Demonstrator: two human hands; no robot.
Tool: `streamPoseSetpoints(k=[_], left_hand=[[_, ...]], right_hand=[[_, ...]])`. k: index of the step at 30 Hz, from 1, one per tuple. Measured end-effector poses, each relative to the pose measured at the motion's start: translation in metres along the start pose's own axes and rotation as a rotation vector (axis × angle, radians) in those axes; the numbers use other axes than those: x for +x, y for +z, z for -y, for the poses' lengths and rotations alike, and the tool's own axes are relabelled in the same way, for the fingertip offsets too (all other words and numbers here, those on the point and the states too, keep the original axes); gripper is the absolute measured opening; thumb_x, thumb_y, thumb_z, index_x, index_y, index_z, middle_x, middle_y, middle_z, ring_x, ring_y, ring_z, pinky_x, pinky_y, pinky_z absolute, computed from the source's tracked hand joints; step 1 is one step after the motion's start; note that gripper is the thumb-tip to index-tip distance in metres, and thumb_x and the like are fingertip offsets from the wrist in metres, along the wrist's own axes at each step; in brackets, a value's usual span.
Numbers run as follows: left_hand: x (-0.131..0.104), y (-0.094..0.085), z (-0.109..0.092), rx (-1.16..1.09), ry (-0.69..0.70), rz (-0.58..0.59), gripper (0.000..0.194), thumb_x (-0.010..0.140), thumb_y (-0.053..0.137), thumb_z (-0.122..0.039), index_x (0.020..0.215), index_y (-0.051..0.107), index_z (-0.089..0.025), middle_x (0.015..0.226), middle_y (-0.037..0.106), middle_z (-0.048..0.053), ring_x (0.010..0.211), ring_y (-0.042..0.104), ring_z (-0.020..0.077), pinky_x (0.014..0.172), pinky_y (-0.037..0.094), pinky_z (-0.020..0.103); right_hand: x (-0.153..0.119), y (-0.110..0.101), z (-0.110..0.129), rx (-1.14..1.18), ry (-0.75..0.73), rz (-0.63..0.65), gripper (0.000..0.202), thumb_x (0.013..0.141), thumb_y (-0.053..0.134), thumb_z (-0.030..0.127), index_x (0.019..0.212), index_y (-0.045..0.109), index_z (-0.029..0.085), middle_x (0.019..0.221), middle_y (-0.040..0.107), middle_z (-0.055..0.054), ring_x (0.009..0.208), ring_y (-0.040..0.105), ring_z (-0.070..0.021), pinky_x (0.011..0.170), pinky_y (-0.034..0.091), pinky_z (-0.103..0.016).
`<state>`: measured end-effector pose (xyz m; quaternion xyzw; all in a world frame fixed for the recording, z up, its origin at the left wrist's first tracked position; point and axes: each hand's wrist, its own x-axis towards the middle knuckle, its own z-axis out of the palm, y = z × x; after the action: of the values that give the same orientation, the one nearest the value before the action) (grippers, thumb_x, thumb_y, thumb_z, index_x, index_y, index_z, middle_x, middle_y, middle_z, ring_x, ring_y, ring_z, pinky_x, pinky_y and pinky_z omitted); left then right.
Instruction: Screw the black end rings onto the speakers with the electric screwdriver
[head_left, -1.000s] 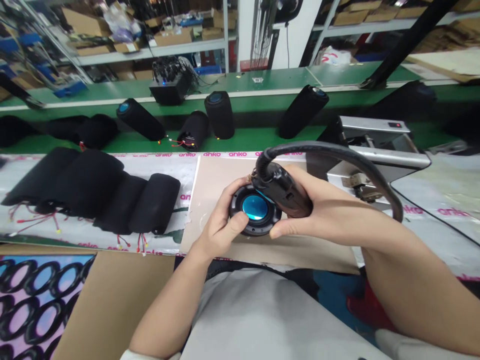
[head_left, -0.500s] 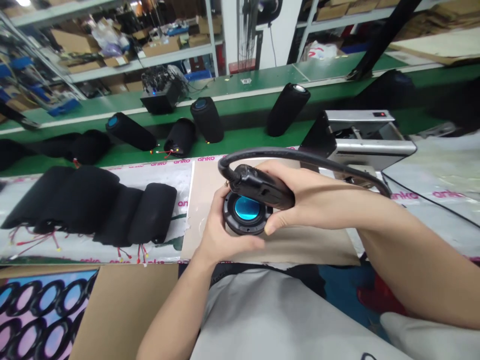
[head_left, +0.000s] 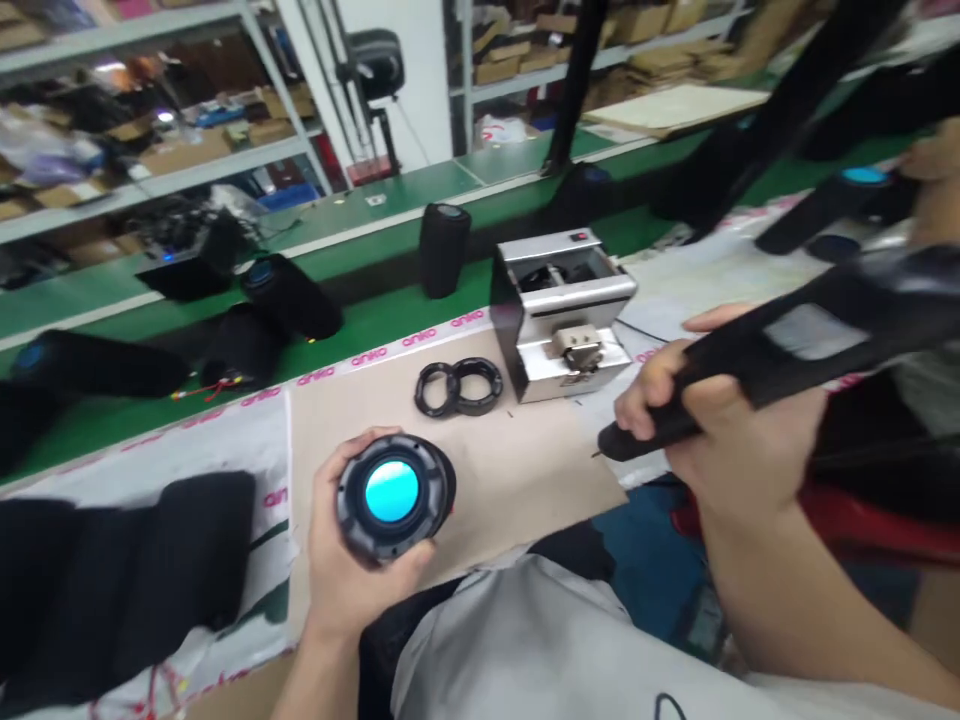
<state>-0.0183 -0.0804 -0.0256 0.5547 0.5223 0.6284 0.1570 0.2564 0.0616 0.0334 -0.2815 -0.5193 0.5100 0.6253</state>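
My left hand [head_left: 352,570] is wrapped round a black cylindrical speaker [head_left: 394,495], whose top shows a black ring and a shiny blue disc. It stands over a tan board [head_left: 525,480]. To the right, my right hand [head_left: 720,430] grips a black electric screwdriver [head_left: 750,350], its thin bit pointing left above the board's right edge. Two black rings [head_left: 476,387] lie on the board, one overlapping the other. Behind them to the right is a silver metal machine [head_left: 566,310] with a red switch.
Black fabric-covered cylinders [head_left: 135,580] with thin wires lie at the left. More dark speakers [head_left: 445,250] stand or lie on the green bench [head_left: 382,300]. At the far right a person's hand [head_left: 937,170] is near another speaker. Shelves with boxes are behind.
My right hand has moved right, away from the speaker, with the screwdriver. My left hand now wraps the speaker. The view has swung right, and two rings now show on the board.
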Motion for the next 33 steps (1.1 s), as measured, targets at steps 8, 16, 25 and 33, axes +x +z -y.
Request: streamPoseSetpoints(k=[8, 16, 25, 33], left_hand=[[0.022, 0.065, -0.005, -0.156, 0.006, 0.228, 0.081, 0.079, 0.096, -0.04, 0.149, 0.059, -0.025, 0.142, 0.072, 0.013, 0.131, 0.074, 0.0293, 0.111, 0.059, 0.038], [0.028, 0.074, -0.007, -0.141, -0.003, 0.244, 0.087, 0.078, 0.098, -0.043, 0.153, 0.059, -0.024, 0.142, 0.072, 0.013, 0.131, 0.073, 0.0318, 0.112, 0.059, 0.04], [0.027, 0.075, -0.007, -0.134, 0.0, 0.236, 0.091, 0.072, 0.101, -0.052, 0.149, 0.062, -0.023, 0.138, 0.073, 0.014, 0.129, 0.074, 0.0356, 0.108, 0.06, 0.044], [0.028, 0.076, -0.008, -0.156, -0.014, 0.238, 0.091, 0.071, 0.102, -0.047, 0.149, 0.061, -0.022, 0.139, 0.073, 0.013, 0.129, 0.074, 0.0319, 0.109, 0.059, 0.039]], right_hand=[[-0.004, -0.017, -0.035, -0.066, 0.182, 0.078, 0.053, 0.076, 0.096, 0.029, 0.113, 0.058, 0.021, 0.064, 0.066, 0.004, 0.048, 0.061, -0.0172, 0.052, 0.055, -0.032], [0.054, 0.012, 0.023, 0.103, -0.14, -0.071, 0.042, 0.087, 0.091, 0.038, 0.106, 0.054, 0.03, 0.063, 0.055, 0.009, 0.047, 0.054, -0.0154, 0.05, 0.051, -0.035], [0.081, 0.031, -0.003, 0.04, -0.146, 0.083, 0.069, 0.082, 0.079, 0.087, 0.109, 0.057, 0.028, 0.058, 0.046, 0.01, 0.042, 0.042, -0.0107, 0.04, 0.034, -0.031], [0.083, 0.029, -0.007, 0.011, -0.071, 0.119, 0.06, 0.086, 0.078, 0.081, 0.102, 0.055, 0.028, 0.056, 0.043, 0.009, 0.043, 0.042, -0.012, 0.041, 0.036, -0.03]])
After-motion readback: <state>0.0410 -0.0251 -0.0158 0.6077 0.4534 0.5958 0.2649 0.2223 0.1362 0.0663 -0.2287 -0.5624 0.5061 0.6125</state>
